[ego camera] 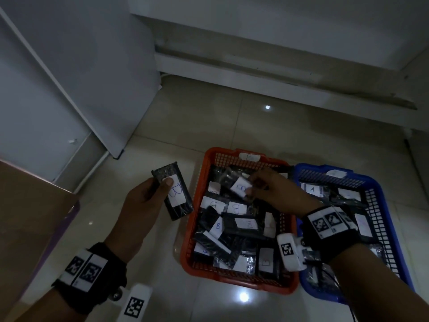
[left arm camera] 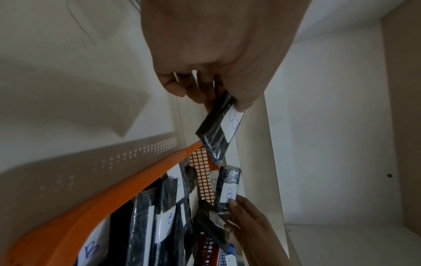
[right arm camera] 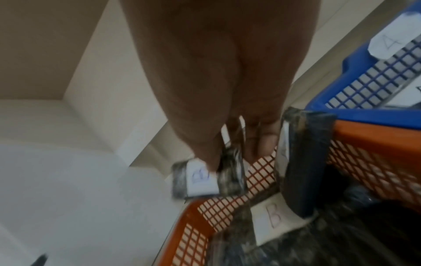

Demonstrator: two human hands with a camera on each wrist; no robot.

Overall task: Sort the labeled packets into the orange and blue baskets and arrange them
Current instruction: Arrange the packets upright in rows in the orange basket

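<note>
My left hand [ego camera: 148, 196] grips a dark packet labeled B [ego camera: 173, 190] [left arm camera: 218, 129] in the air, left of the orange basket [ego camera: 197, 182] [left arm camera: 95, 203] [right arm camera: 364, 136]. My right hand [ego camera: 276, 191] pinches another B packet [ego camera: 240, 187] [left arm camera: 227, 190] [right arm camera: 205, 178] above the far end of the orange basket, which holds several B-labeled packets. The blue basket [ego camera: 385, 205] [right arm camera: 355, 72] stands to its right, tagged A, with A-labeled packets inside.
The baskets sit on a glossy tiled floor [ego camera: 232, 117]. A white cabinet panel [ego camera: 69, 89] stands at the left and a white ledge [ego camera: 278, 73] runs along the back. A brown cardboard surface [ego camera: 27, 205] lies at the near left.
</note>
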